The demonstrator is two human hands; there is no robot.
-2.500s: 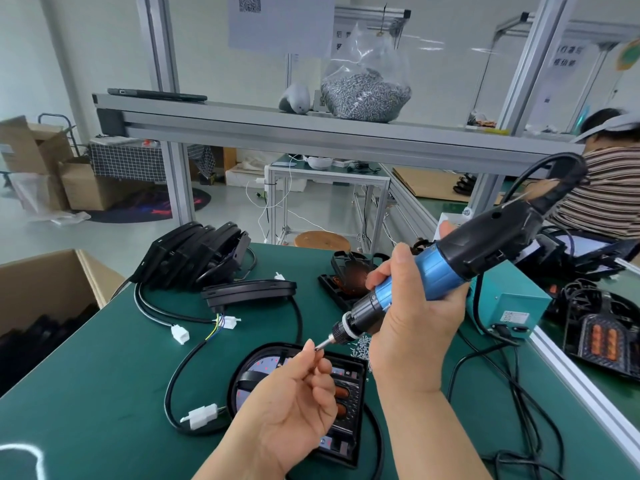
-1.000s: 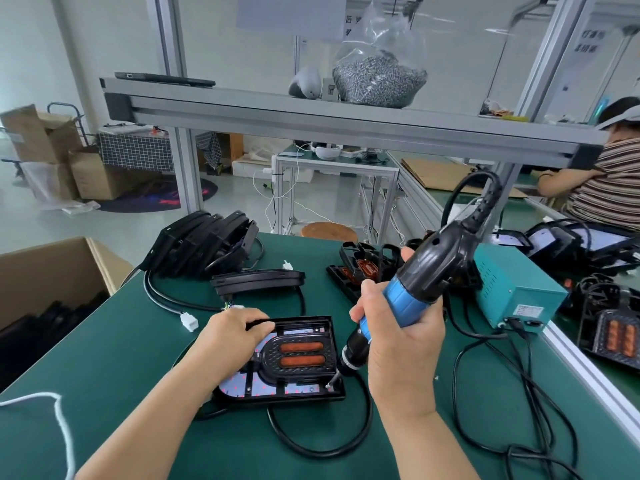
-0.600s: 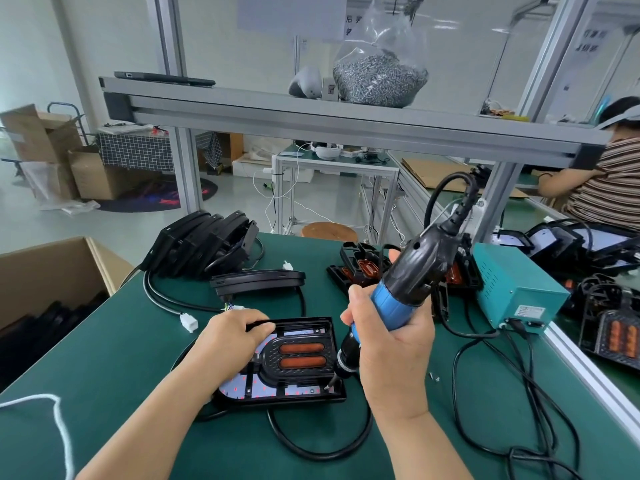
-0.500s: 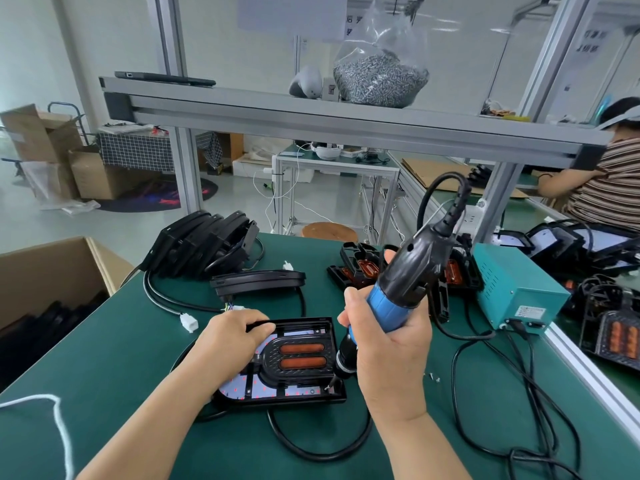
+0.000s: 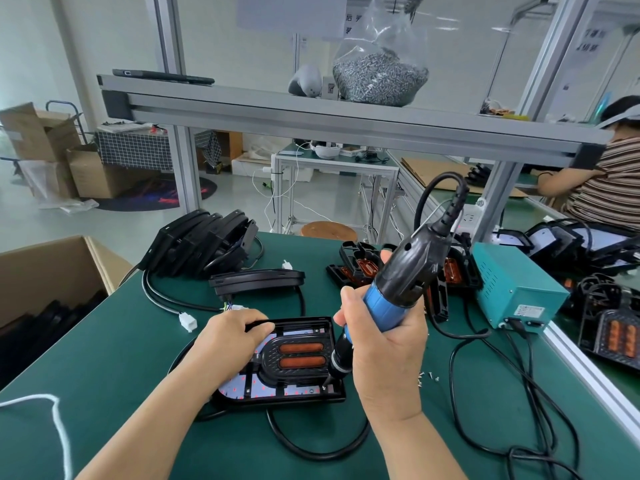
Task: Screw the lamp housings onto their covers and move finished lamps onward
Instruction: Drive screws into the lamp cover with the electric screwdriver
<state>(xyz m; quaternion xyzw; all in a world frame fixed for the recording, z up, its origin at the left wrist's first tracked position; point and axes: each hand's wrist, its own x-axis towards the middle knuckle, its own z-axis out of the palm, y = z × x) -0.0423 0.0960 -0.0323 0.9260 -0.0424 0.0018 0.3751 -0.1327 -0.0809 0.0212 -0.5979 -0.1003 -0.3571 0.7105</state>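
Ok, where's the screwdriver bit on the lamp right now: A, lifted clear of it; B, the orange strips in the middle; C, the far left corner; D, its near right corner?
D: the electric screwdriver, gripped in the right hand, has its bit down at the near right corner of the lamp, while the left hand holds the far left edge.

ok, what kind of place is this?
Likely a small factory assembly line: corded electric screwdriver in the right hand on an open lamp, bag of screws on the aluminium shelf, stacked lamp units on the green bench.
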